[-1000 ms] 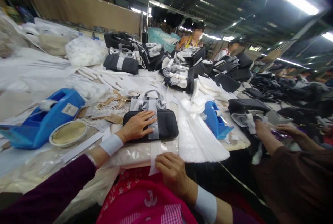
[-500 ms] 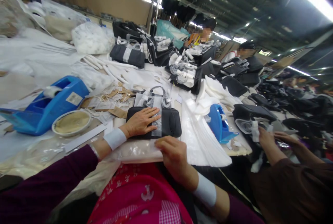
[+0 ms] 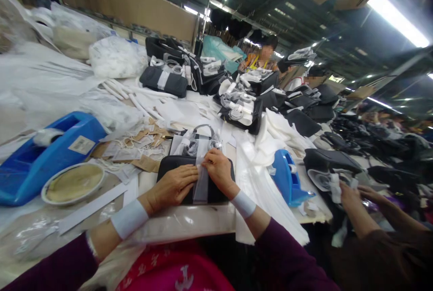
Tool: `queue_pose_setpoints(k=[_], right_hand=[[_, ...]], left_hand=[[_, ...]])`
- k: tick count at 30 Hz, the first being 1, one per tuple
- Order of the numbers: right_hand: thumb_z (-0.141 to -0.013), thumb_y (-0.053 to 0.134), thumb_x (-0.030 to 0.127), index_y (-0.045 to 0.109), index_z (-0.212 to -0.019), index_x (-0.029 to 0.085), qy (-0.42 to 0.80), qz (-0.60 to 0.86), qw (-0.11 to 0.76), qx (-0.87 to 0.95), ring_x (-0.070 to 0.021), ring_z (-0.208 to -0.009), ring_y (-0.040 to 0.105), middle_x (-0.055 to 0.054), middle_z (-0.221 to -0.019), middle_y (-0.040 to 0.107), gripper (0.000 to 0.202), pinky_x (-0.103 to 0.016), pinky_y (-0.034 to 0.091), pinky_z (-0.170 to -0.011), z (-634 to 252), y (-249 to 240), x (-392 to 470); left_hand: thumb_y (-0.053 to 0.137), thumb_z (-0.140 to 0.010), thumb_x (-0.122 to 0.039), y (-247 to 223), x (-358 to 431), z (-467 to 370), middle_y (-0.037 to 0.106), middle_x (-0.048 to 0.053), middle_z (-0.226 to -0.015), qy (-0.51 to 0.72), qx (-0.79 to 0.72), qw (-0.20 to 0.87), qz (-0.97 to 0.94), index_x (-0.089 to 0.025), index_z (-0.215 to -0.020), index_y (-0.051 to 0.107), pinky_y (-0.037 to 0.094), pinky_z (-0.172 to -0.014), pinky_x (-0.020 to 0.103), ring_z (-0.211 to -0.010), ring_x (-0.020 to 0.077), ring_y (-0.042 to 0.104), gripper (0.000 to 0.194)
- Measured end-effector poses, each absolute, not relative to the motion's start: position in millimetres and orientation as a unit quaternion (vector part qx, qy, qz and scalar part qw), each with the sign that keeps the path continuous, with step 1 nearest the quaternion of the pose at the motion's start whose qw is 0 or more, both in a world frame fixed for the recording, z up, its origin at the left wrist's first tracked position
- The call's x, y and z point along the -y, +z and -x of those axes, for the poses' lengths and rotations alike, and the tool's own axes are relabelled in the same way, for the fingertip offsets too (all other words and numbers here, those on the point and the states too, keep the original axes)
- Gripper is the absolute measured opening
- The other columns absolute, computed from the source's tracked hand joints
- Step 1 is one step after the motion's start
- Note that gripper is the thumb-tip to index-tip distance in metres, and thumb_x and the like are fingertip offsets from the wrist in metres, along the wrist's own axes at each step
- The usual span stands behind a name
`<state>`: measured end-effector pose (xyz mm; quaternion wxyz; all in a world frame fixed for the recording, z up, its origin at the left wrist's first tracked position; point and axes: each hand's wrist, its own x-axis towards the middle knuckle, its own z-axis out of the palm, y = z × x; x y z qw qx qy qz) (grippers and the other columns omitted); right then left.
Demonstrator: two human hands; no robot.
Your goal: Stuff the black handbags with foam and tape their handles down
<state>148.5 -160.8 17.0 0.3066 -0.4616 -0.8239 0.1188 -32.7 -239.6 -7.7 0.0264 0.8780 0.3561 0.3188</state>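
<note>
A black bag (image 3: 219, 193) lies at the table's near edge, with a translucent strip (image 3: 200, 188) running across its middle. My left hand (image 3: 173, 186) rests flat on the bag's left part, fingers stretched out and tips beside the strip. The fingers of my right hand (image 3: 218, 169) are pinched together on the strip's upper part; their tips are partly hidden. Just behind the bag, a strap (image 3: 192, 147) wrapped in clear plastic lies on its far side.
Blue tape dispensers stand left (image 3: 50, 155) and right (image 3: 287, 178). A round tub (image 3: 74, 183) and paper tags (image 3: 135, 149) lie left. White foam sheets (image 3: 259, 182) are beside the bag, wrapped black bags (image 3: 237, 110) behind. At right, a co-worker's hands (image 3: 353, 198) handle another bag.
My right hand has risen from the table edge onto the strip across the bag. My left hand has slid left off the strip. The view has shifted slightly.
</note>
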Motion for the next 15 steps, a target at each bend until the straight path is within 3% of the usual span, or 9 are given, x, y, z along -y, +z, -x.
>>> queue_pose_setpoints(k=[5, 11, 15], right_hand=[[-0.083, 0.066, 0.017, 0.065, -0.070, 0.021, 0.061, 0.481, 0.265, 0.833, -0.0134, -0.086, 0.056, 0.003, -0.087, 0.063, 0.014, -0.026, 0.035, -0.065, -146.7, 15.1, 156.8], [-0.086, 0.066, 0.024, 0.065, -0.074, 0.022, 0.033, 0.488, 0.229, 0.841, -0.0147, -0.090, 0.055, 0.002, -0.092, 0.061, 0.013, -0.028, 0.032, -0.060, -145.5, 17.2, 156.3], [-0.088, 0.062, 0.024, 0.064, -0.078, 0.022, 0.015, 0.505, 0.201, 0.839, -0.0165, -0.092, 0.055, 0.000, -0.097, 0.061, 0.010, -0.028, 0.033, -0.059, -144.3, 20.5, 160.3]], left_hand=[[0.047, -0.093, -0.016, -7.8, 239.0, 33.7, 0.061, 0.013, -0.121, 0.312, -0.394, 0.051, -0.863, -0.013, -0.116, 0.055, 0.047, -0.105, 0.038, -0.119, 0.0232, 0.055, 0.025], [0.045, -0.096, -0.017, -10.2, 235.3, 31.0, 0.058, 0.013, -0.122, 0.299, -0.404, 0.034, -0.864, -0.014, -0.135, 0.045, 0.050, -0.100, 0.038, -0.115, 0.0227, 0.055, 0.040], [0.049, -0.096, -0.021, -8.6, 234.3, 27.8, 0.059, 0.012, -0.115, 0.273, -0.397, 0.016, -0.876, -0.015, -0.132, 0.051, 0.051, -0.096, 0.039, -0.109, 0.0238, 0.056, 0.038]])
